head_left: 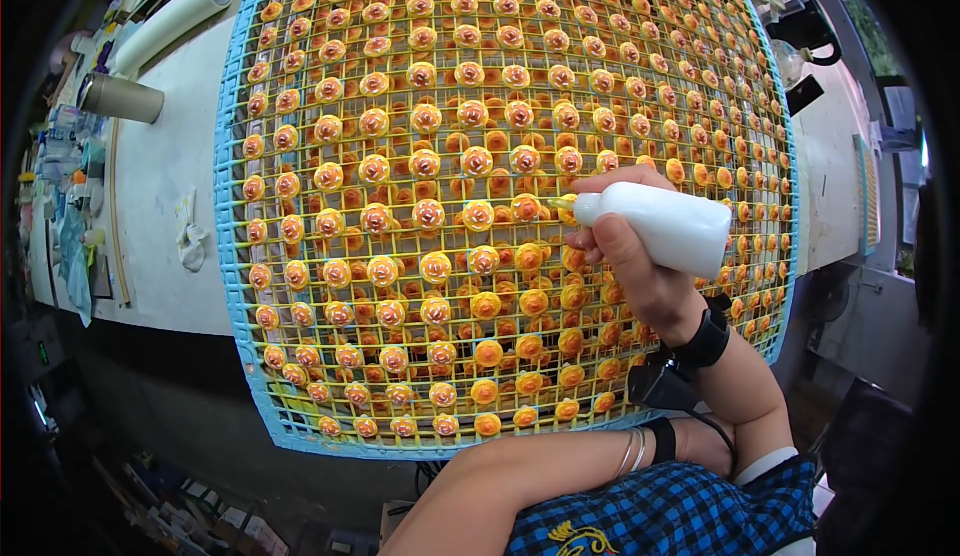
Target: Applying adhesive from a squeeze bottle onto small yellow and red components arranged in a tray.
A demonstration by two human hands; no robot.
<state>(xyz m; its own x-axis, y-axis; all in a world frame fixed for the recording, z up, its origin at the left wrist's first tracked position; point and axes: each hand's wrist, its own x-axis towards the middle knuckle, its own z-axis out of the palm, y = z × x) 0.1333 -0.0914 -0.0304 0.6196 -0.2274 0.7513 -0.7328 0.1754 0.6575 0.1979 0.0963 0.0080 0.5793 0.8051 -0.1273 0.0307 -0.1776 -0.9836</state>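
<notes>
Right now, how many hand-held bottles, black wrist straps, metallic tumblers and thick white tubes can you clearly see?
White bottle in the right hand: 1
Black wrist straps: 2
Metallic tumbler: 1
Thick white tube: 1
Total: 5

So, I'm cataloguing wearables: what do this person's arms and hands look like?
The right hand is ungloved, with a black strap at the wrist and a white sleeve near the elbow. The left hand, partly hidden, wears a black band and thin silver bangles at the wrist. A cabled black box shows between the wrists.
</notes>
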